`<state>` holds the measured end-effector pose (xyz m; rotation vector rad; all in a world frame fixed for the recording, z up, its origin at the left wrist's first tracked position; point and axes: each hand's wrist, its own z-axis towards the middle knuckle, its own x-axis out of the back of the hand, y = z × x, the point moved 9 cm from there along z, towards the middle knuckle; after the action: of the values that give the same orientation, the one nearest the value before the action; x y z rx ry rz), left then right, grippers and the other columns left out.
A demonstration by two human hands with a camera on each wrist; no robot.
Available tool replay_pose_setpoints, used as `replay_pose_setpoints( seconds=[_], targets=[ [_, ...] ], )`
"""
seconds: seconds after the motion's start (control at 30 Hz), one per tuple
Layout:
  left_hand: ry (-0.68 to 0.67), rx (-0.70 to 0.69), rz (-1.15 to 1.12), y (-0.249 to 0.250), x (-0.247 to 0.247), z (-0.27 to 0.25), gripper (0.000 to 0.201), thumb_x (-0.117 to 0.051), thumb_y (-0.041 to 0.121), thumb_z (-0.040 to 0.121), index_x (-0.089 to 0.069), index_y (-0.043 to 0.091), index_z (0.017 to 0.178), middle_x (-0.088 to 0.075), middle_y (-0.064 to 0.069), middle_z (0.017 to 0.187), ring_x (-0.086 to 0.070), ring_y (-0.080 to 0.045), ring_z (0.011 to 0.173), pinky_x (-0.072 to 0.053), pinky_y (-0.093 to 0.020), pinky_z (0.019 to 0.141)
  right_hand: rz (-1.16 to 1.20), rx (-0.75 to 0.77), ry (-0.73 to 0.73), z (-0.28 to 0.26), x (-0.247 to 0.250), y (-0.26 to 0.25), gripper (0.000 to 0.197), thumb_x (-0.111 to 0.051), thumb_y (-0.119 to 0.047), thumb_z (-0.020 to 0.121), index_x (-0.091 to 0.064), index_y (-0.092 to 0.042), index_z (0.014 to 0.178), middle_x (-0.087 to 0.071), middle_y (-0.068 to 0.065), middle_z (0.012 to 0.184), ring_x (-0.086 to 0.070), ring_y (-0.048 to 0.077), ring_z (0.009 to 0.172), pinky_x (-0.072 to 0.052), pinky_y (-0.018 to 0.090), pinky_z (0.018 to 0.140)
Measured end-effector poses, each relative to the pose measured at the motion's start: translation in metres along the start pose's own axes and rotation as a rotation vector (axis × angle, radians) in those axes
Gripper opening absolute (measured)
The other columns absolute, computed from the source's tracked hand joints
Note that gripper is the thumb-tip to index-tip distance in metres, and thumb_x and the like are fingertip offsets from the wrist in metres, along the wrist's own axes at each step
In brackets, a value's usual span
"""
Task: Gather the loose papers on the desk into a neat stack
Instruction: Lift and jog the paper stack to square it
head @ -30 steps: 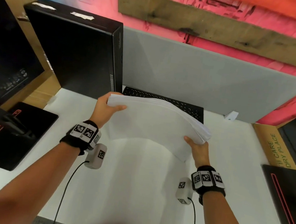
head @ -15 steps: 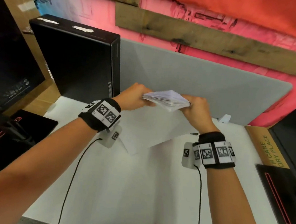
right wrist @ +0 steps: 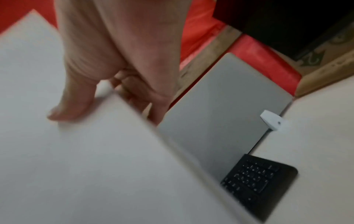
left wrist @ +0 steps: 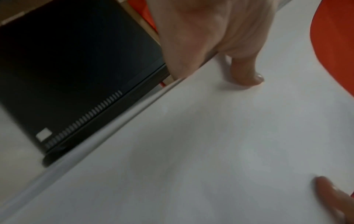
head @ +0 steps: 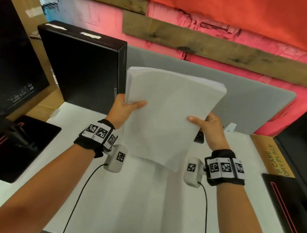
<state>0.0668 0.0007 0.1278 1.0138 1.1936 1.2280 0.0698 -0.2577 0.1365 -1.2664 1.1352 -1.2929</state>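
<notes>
Papers (head: 167,116) are all in one stack, and you hold it up in the air above the white desk (head: 140,209), tilted toward you. Your left hand (head: 125,108) grips the left edge, with the thumb on the front sheet and the other fingers hidden behind. Your right hand (head: 207,126) grips the right edge the same way, thumb on the front and fingers curled round the back. The top edge of the stack shows many thin sheets; they do not line up all the way, and I cannot count them. The bottom corner hangs down between your two wrists, and I cannot tell if it touches the desk.

Just beside the left edge of the stack stands one black computer box (head: 82,70). Behind the stack is one gray divider panel (head: 253,99). One black keyboard (right wrist: 258,177) lies on the desk under the right side of the stack, mostly hidden in the head view. One small white clip (right wrist: 273,121) sits at the foot of the panel, off to the right. Two black monitor bases sit at the sides, one on the left (head: 12,149) and one on the right (head: 290,206), both well apart from the stack. The white desk between your arms is wide open room.
</notes>
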Motion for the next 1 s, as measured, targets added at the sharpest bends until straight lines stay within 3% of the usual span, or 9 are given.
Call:
replay_pose_setpoints(
  seconds=[0.1, 0.17, 0.23, 0.33, 0.4, 0.7, 0.83, 0.93, 1.0],
  targets=[
    [-0.016, 0.027, -0.073, -0.011, -0.002, -0.010, 0.029, -0.061, -0.005, 0.080, -0.062, 0.021, 0.093, -0.074, 0.015, 0.080, -0.069, -0.004, 0.081, -0.057, -0.023, 0.075, 0.045, -0.006, 0.017, -0.007, -0.006, 0.013, 0.028, -0.070, 0.000, 0.075, -0.063, -0.023, 0.089, -0.068, -0.005, 0.091, -0.068, 0.001, 0.070, -0.056, 0.021, 0.063],
    [-0.063, 0.068, -0.071, -0.026, -0.004, -0.016, 0.034, -0.070, 0.000, 0.073, -0.061, 0.024, 0.095, -0.074, 0.013, 0.084, -0.068, -0.006, 0.084, -0.057, -0.025, 0.079, 0.057, -0.024, 0.004, -0.014, -0.005, 0.031, 0.031, -0.070, 0.003, 0.073, -0.063, -0.021, 0.092, -0.068, -0.002, 0.095, -0.068, 0.005, 0.078, -0.056, 0.026, 0.076],
    [-0.119, 0.134, -0.063, -0.043, -0.007, -0.022, 0.049, -0.086, 0.025, 0.051, -0.062, 0.024, 0.094, -0.074, 0.011, 0.086, -0.069, -0.007, 0.084, -0.058, -0.028, 0.079, 0.063, -0.075, -0.001, -0.023, -0.002, 0.055, 0.040, -0.076, 0.000, 0.068, -0.062, -0.018, 0.101, -0.067, 0.002, 0.103, -0.066, 0.015, 0.092, -0.053, 0.034, 0.087],
    [-0.190, 0.164, -0.056, -0.048, -0.015, -0.024, 0.071, -0.088, 0.052, 0.029, -0.066, 0.025, 0.091, -0.074, 0.011, 0.086, -0.070, -0.006, 0.082, -0.057, -0.023, 0.069, 0.095, -0.127, -0.001, -0.033, 0.006, 0.077, 0.061, -0.087, -0.026, 0.048, -0.063, -0.021, 0.104, -0.070, -0.003, 0.104, -0.065, 0.017, 0.100, -0.052, 0.031, 0.086],
    [-0.199, 0.147, -0.067, -0.039, -0.020, -0.019, 0.071, -0.087, 0.053, 0.028, -0.066, 0.027, 0.090, -0.074, 0.012, 0.085, -0.070, -0.005, 0.082, -0.057, -0.021, 0.068, 0.112, -0.129, -0.026, -0.032, 0.010, 0.075, 0.065, -0.088, -0.037, 0.039, -0.066, -0.024, 0.099, -0.073, -0.007, 0.098, -0.067, 0.015, 0.097, -0.055, 0.027, 0.082],
    [-0.207, 0.074, -0.022, -0.003, -0.030, -0.004, 0.090, -0.085, 0.058, 0.029, -0.056, 0.018, 0.103, -0.065, -0.001, 0.098, -0.064, -0.013, 0.090, -0.056, -0.022, 0.071, 0.166, 0.069, -0.077, -0.016, 0.003, 0.010, 0.048, -0.081, -0.022, 0.053, -0.063, -0.022, 0.097, -0.074, -0.010, 0.089, -0.068, 0.007, 0.088, -0.053, 0.025, 0.074],
    [-0.184, 0.091, -0.049, -0.004, -0.029, -0.005, 0.079, -0.086, 0.054, 0.033, -0.060, 0.016, 0.099, -0.072, 0.004, 0.087, -0.068, -0.010, 0.084, -0.056, -0.021, 0.066, 0.174, 0.057, -0.085, -0.016, 0.002, 0.011, 0.063, -0.088, -0.044, 0.041, -0.065, -0.023, 0.096, -0.074, -0.008, 0.091, -0.068, 0.009, 0.090, -0.054, 0.024, 0.076],
    [-0.156, 0.163, -0.037, -0.025, -0.028, -0.012, 0.070, -0.088, 0.048, 0.035, -0.062, 0.027, 0.096, -0.072, 0.009, 0.090, -0.068, -0.004, 0.087, -0.056, -0.023, 0.077, 0.144, 0.012, -0.069, -0.018, 0.003, 0.035, 0.048, -0.083, -0.019, 0.054, -0.063, -0.024, 0.098, -0.073, -0.011, 0.091, -0.068, 0.005, 0.090, -0.053, 0.023, 0.075],
    [-0.169, 0.206, 0.006, -0.042, -0.032, -0.020, 0.054, -0.085, 0.026, 0.054, -0.058, 0.031, 0.100, -0.066, 0.009, 0.099, -0.064, -0.004, 0.092, -0.051, -0.030, 0.091, 0.126, -0.030, -0.052, -0.022, 0.003, 0.057, 0.051, -0.076, -0.011, 0.058, -0.059, -0.025, 0.104, -0.071, -0.010, 0.097, -0.067, 0.005, 0.093, -0.053, 0.021, 0.076]
  ],
)
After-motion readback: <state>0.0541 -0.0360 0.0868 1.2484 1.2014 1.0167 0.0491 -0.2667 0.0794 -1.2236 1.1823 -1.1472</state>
